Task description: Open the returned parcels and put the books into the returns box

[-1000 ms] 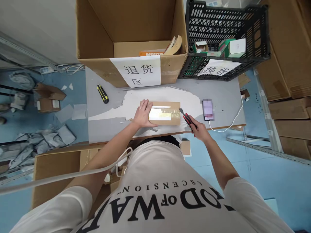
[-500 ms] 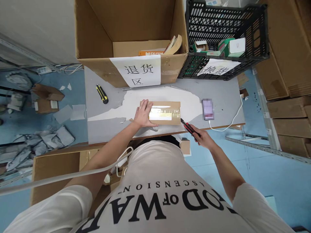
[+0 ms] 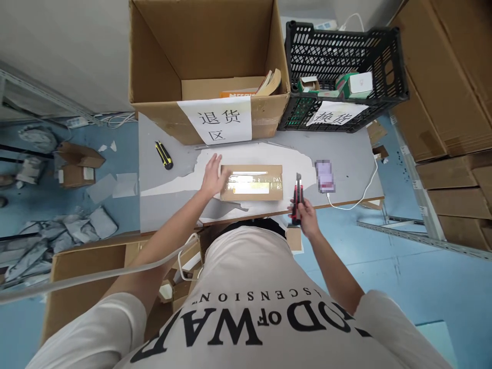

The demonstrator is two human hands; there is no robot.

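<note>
A small cardboard box point(image 3: 274, 190) with clear tape and a white label lies on the table point(image 3: 172, 202). At its left end is my left hand point(image 3: 214, 178), fingers stretched out and apart, the thumb side by the box's upper left corner; whether it touches cannot be made out. My right hand point(image 3: 306, 212), right of the box near the table's front edge, is wrapped round a black and red utility knife point(image 3: 295, 202). The knife's blade points away from me, apart from the box.
A yellow-black cutter point(image 3: 164, 155) lies at the left. Behind stand a large carton point(image 3: 157, 120) with books and a black crate point(image 3: 346, 48) with small boxes. To the right lies a phone point(image 3: 325, 176) on a white cable point(image 3: 351, 207). A white tube point(image 3: 115, 272) crosses my left arm.
My right hand has drawn the knife away from the box's right end and turned it from slanting left to pointing straight ahead. My left hand has lifted off the box's top toward its left end.
</note>
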